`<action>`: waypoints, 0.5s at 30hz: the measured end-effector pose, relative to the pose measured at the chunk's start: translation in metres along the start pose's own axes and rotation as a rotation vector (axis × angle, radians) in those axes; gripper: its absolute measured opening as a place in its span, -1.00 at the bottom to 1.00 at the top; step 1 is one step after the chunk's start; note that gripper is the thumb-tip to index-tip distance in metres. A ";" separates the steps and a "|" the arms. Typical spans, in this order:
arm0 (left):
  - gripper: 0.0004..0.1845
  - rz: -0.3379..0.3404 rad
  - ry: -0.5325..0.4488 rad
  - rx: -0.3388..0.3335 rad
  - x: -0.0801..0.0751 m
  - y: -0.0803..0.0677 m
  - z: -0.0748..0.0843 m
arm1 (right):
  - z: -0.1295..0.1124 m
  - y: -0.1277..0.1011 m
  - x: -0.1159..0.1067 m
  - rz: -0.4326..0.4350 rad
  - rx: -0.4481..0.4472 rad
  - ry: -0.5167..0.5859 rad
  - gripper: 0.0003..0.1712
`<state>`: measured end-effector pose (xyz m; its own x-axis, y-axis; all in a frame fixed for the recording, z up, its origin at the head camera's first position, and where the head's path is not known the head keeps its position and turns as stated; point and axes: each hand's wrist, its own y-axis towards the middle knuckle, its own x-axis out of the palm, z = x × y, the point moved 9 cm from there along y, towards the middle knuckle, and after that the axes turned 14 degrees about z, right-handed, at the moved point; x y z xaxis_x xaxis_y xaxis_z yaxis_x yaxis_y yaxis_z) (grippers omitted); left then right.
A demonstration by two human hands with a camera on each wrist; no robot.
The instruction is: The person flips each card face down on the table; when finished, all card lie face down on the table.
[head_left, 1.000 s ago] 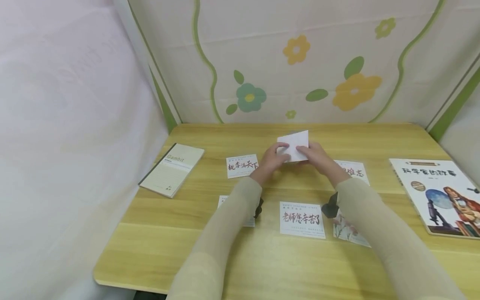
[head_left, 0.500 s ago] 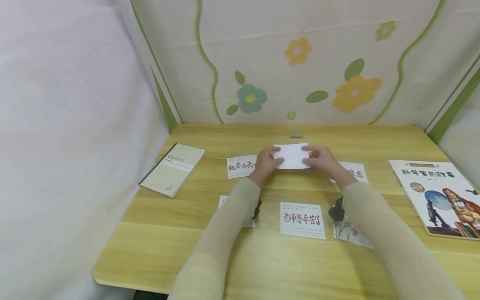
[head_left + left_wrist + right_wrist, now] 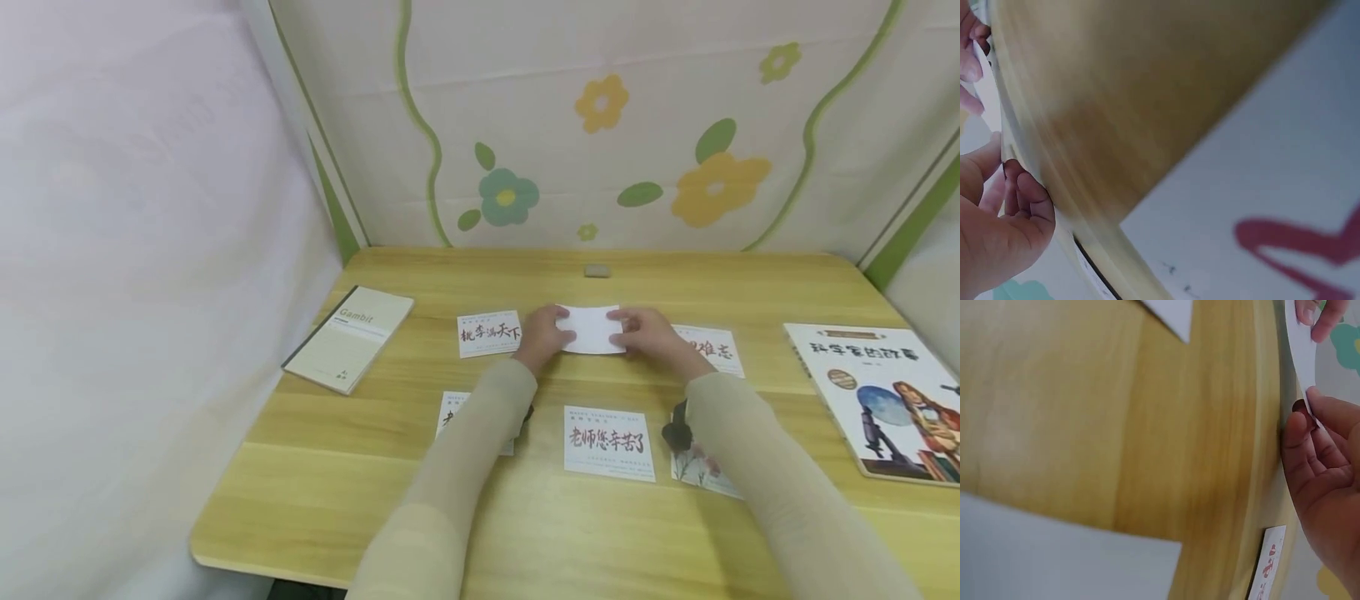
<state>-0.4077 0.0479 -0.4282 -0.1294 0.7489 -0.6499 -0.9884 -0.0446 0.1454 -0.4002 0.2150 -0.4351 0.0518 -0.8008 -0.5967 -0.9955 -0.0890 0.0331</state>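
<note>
White card (image 3: 591, 330): above the table (image 3: 300, 500), lower in view than half a second ago
Left hand (image 3: 543, 335): fingers pinching its left edge
Right hand (image 3: 651, 337): fingers pinching its right edge

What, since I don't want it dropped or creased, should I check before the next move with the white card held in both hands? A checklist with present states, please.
1. Left grip secure on the white card: ok, thumb and fingers pinch its left end.
2. Right grip secure: ok, pinching the opposite end.
3. Card held flat: not ok, it bows slightly.
4. Right printing on the far side: cannot tell, that side is hidden; the side facing the head camera looks blank.
5. Small grey block apart from both hands: ok, it lies beyond them on the table.
</note>
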 end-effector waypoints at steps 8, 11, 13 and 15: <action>-0.59 -0.056 0.162 0.038 0.004 -0.006 0.000 | -0.003 -0.002 0.006 -0.031 -0.064 -0.204 -0.46; -0.58 -0.062 0.180 0.034 0.004 -0.006 -0.001 | -0.003 -0.002 0.007 -0.048 -0.063 -0.247 -0.46; -0.57 -0.072 0.200 0.023 0.005 -0.007 -0.001 | -0.004 -0.001 0.008 -0.060 -0.053 -0.260 -0.47; -0.56 -0.090 0.225 0.007 0.005 -0.007 0.000 | -0.004 -0.001 0.007 -0.067 -0.044 -0.264 -0.47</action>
<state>-0.4014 0.0523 -0.4326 -0.0560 0.5833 -0.8103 -0.9962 0.0211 0.0840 -0.3990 0.2076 -0.4361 0.0890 -0.6109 -0.7867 -0.9859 -0.1665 0.0178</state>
